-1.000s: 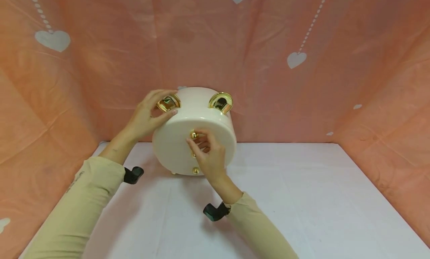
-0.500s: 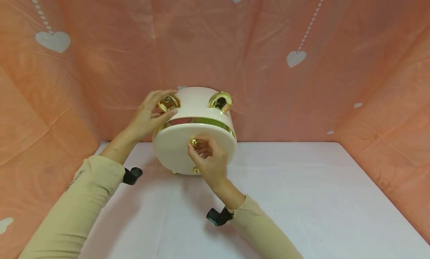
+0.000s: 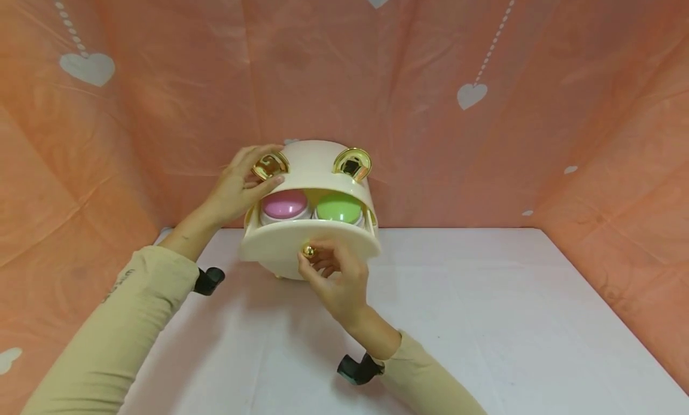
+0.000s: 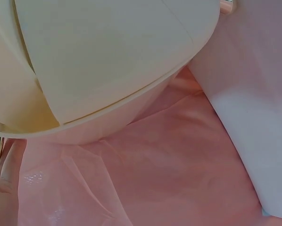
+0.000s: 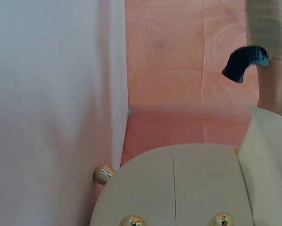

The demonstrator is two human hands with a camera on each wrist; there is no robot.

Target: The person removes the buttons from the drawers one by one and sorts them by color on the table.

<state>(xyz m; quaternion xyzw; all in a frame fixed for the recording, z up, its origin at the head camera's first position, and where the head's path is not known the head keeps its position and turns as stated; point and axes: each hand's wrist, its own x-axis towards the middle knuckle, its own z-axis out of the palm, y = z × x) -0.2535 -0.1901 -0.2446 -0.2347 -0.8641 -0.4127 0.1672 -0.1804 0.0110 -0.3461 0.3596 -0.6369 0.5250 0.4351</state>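
A round cream drawer box (image 3: 317,155) with gold ears stands at the back of the table. My left hand (image 3: 234,185) grips its left gold ear (image 3: 271,165), thumb below and fingers above. Thumb and fingers of my right hand (image 3: 344,280) pinch the gold knob (image 3: 309,251) of the top drawer (image 3: 269,241), which is pulled partway out. Inside it sit a pink domed round item (image 3: 285,206) and a green domed one (image 3: 339,208), side by side. In the right wrist view, the lower drawer fronts (image 5: 145,183) are flush; most of the right hand is out of frame there.
A white cloth (image 3: 484,319) covers the table. Pink fabric (image 3: 420,152) with white hearts hangs behind the box and along both sides. The second gold ear (image 3: 352,164) sticks up at the box's right. One short gold foot (image 5: 103,174) shows in the right wrist view.
My right hand has drawn the top drawer out toward me by its knob, from closed to partway open, uncovering the pink and green items. The left hand has stayed on the ear.
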